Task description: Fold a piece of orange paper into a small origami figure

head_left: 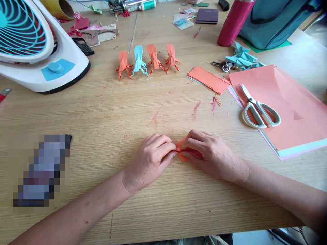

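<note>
A small folded piece of orange paper (182,157) is held low over the table between my two hands, mostly covered by the fingers. My left hand (156,153) pinches its left end between thumb and fingertips. From the other side, my right hand (211,153) grips the paper with its thumb below and fingers above. Beyond the hands stand several folded paper figures in a row: orange ones (152,58) and a light blue one (138,59), each with thin splayed legs. To their right lies a stack of orange paper strips (208,80).
Scissors (260,110) rest on large orange sheets (301,102) at right. Keys (224,65), blue folded papers (241,56), a pink bottle (235,23) and a teal bag (270,23) stand behind. A fan (63,64) and a blurred phone-like object (43,170) are at left.
</note>
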A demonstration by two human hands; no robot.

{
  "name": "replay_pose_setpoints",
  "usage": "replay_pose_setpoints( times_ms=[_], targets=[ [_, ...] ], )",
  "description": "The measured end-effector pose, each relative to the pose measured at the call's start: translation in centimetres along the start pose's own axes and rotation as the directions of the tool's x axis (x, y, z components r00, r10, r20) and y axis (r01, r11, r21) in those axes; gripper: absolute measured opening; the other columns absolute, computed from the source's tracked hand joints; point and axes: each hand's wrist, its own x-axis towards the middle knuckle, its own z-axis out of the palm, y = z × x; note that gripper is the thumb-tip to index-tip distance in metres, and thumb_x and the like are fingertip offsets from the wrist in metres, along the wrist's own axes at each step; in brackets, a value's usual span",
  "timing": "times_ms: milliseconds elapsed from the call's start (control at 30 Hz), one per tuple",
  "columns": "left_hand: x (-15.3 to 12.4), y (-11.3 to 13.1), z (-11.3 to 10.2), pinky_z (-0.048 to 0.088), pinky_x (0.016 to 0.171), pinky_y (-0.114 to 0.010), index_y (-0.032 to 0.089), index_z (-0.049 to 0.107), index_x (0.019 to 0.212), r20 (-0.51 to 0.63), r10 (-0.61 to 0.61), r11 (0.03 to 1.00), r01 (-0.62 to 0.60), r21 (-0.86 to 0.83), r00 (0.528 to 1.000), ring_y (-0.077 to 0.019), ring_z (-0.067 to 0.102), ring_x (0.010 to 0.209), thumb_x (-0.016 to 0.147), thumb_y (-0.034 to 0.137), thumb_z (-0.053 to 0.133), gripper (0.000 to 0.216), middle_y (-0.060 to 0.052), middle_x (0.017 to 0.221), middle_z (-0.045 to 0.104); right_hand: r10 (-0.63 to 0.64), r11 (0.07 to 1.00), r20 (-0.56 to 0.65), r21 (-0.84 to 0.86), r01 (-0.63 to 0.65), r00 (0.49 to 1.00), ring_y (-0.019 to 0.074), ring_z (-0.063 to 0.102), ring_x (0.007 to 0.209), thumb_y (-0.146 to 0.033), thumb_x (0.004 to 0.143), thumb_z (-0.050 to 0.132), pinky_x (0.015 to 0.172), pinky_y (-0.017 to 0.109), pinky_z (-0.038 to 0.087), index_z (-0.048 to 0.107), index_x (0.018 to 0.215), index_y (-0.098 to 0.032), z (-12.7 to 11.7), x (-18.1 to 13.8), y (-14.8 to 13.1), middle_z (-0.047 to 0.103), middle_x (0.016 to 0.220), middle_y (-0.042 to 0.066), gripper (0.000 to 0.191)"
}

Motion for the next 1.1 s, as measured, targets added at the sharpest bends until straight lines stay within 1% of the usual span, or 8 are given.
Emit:
replay_pose_setpoints(
  times_ms=[233, 333, 400, 533, 633, 833, 933, 1100],
  targets=[
    [-0.5, 0.0, -0.1, 0.049, 0.078, -0.032, 0.012, 0.066, 0.093, -0.006, 0.089, 0.993, -0.088, 0.078, 0.996, -0.0172, 0.058, 0.084, 0.095, 0.012, 0.057, 0.009, -0.007, 0.089, 0.065, 0.008, 1.0, -0.044, 0.011, -0.008, 0.999, 0.0168, 0.056, 0.077, -0.02, 0.098, 0.054, 0.073, 0.03, 0.044, 0.068, 0.094, -0.018, 0.6, -0.1, -0.2, 0.062, 0.087, 0.005, 0.014],
    [-0.6, 0.0, -0.3, 0.048, 0.078, -0.031, 0.012, 0.066, 0.092, -0.005, 0.083, 0.995, -0.083, 0.062, 0.997, -0.0167, 0.057, 0.084, 0.094, 0.01, 0.057, 0.01, -0.007, 0.089, 0.065, 0.01, 1.0, -0.056, -0.011, -0.01, 0.998, 0.0171, 0.055, 0.076, -0.021, 0.099, 0.052, 0.073, 0.031, 0.043, 0.067, 0.09, -0.017, 0.9, -0.3, -0.3, 0.061, 0.086, 0.005, 0.018],
    [-0.5, 0.0, -0.4, 0.048, 0.077, -0.03, 0.012, 0.066, 0.092, 0.003, 0.049, 0.998, -0.049, 0.033, 0.999, -0.0158, 0.056, 0.083, 0.094, 0.009, 0.057, 0.01, -0.006, 0.088, 0.063, 0.009, 1.0, -0.061, -0.02, -0.01, 0.998, 0.0174, 0.055, 0.076, -0.021, 0.099, 0.051, 0.073, 0.032, 0.043, 0.067, 0.089, -0.017, 1.0, -0.3, -0.4, 0.061, 0.086, 0.005, 0.019],
    [-0.4, -0.1, -0.5, 0.045, 0.076, -0.03, 0.015, 0.066, 0.09, -0.01, -0.057, 0.998, 0.057, -0.013, 0.998, -0.0144, 0.055, 0.081, 0.094, 0.011, 0.058, 0.01, -0.003, 0.086, 0.061, 0.024, 0.999, -0.068, -0.03, -0.026, 0.997, 0.0179, 0.056, 0.077, -0.022, 0.099, 0.052, 0.074, 0.033, 0.044, 0.067, 0.09, -0.016, 1.0, 0.0, -0.5, 0.061, 0.085, 0.006, 0.018],
    [-0.2, 0.0, -0.5, 0.043, 0.075, -0.03, 0.017, 0.066, 0.087, -0.017, -0.12, 0.992, 0.12, -0.026, 0.993, -0.0142, 0.054, 0.08, 0.094, 0.012, 0.058, 0.012, -0.002, 0.084, 0.06, 0.034, 0.999, -0.072, -0.035, -0.037, 0.997, 0.018, 0.057, 0.076, -0.023, 0.099, 0.054, 0.073, 0.033, 0.043, 0.067, 0.09, -0.016, 1.0, 0.1, -0.6, 0.061, 0.084, 0.006, 0.017],
    [0.2, 0.6, -0.5, 0.041, 0.075, -0.032, 0.017, 0.064, 0.08, 0.01, -0.219, 0.975, 0.219, -0.03, 0.976, -0.0157, 0.054, 0.08, 0.091, 0.011, 0.058, 0.014, -0.001, 0.081, 0.059, 0.068, 0.997, -0.07, -0.028, -0.07, 0.995, 0.0176, 0.056, 0.074, -0.022, 0.098, 0.053, 0.072, 0.033, 0.042, 0.065, 0.086, -0.017, 1.2, 0.2, -0.7, 0.061, 0.082, 0.004, 0.017],
    [0.4, 0.8, -0.5, 0.041, 0.075, -0.033, 0.018, 0.063, 0.079, 0.009, -0.254, 0.967, 0.254, -0.028, 0.967, -0.016, 0.054, 0.079, 0.09, 0.009, 0.057, 0.015, -0.001, 0.08, 0.059, 0.103, 0.994, -0.059, -0.024, -0.104, 0.993, 0.0179, 0.055, 0.074, -0.021, 0.097, 0.055, 0.072, 0.033, 0.042, 0.065, 0.085, -0.017, 1.2, 0.4, -0.8, 0.06, 0.082, 0.005, 0.016],
    [0.7, 1.1, -0.3, 0.04, 0.073, -0.033, 0.018, 0.06, 0.076, 0.007, -0.275, 0.961, 0.275, -0.014, 0.961, -0.0157, 0.053, 0.076, 0.087, 0.008, 0.057, 0.015, 0.0, 0.078, 0.059, 0.138, 0.99, -0.049, -0.008, -0.139, 0.989, 0.0181, 0.054, 0.074, -0.021, 0.095, 0.057, 0.071, 0.033, 0.04, 0.065, 0.084, -0.017, 1.1, 0.6, -1.0, 0.06, 0.081, 0.005, 0.015]
  ],
)
